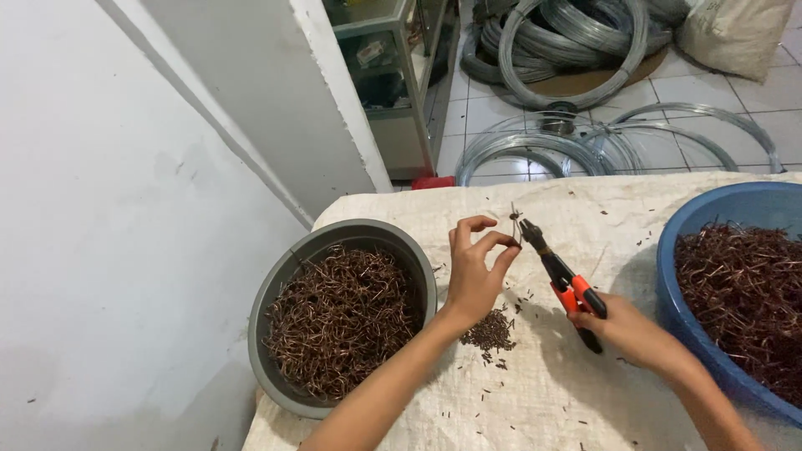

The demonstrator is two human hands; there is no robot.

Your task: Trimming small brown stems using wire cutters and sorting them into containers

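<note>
Left hand [476, 271] raised, fingers pinching a wire piece [513, 219]; right hand [622, 330] grips pliers [561, 276]

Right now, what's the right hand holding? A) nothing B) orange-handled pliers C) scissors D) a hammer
B: the right hand grips orange-handled pliers, their dark tip closed near a small wire piece pinched by the left hand over the cloth-covered table.
</note>
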